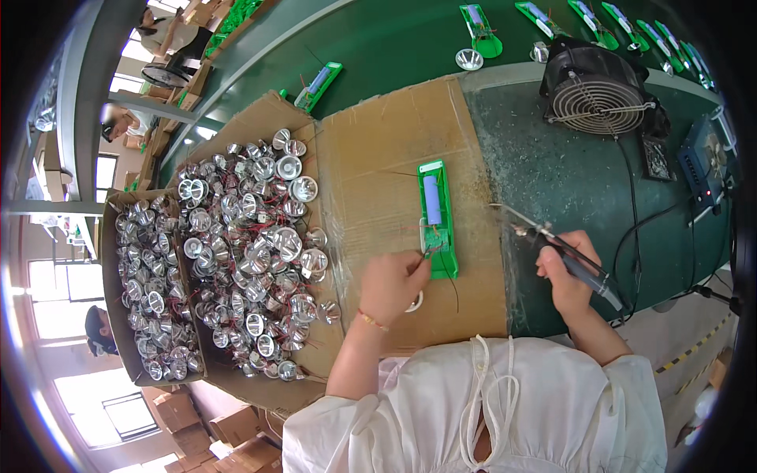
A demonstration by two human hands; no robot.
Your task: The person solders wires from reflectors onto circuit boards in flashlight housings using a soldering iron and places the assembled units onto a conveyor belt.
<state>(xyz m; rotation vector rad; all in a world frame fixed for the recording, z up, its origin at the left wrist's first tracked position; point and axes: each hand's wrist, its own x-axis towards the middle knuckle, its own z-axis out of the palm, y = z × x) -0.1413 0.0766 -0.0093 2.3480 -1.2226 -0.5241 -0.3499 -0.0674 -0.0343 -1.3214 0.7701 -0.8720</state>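
Head view shows the left hand [390,285] curled with thumb and fingers drawn together at the lower part of a green casing [447,258], beside its circuit board [434,239], though I cannot tell whether it grips a wire or the pale round piece [415,301] partly hidden beneath it. The right hand [569,272] is closed around a soldering iron [587,277], whose tip points leftward, apart from the casing. Holding a blue-violet cell [431,197], the casing lies on a cardboard sheet [378,150] on the green desk [528,173], right of boxed silvery reflectors [288,243].
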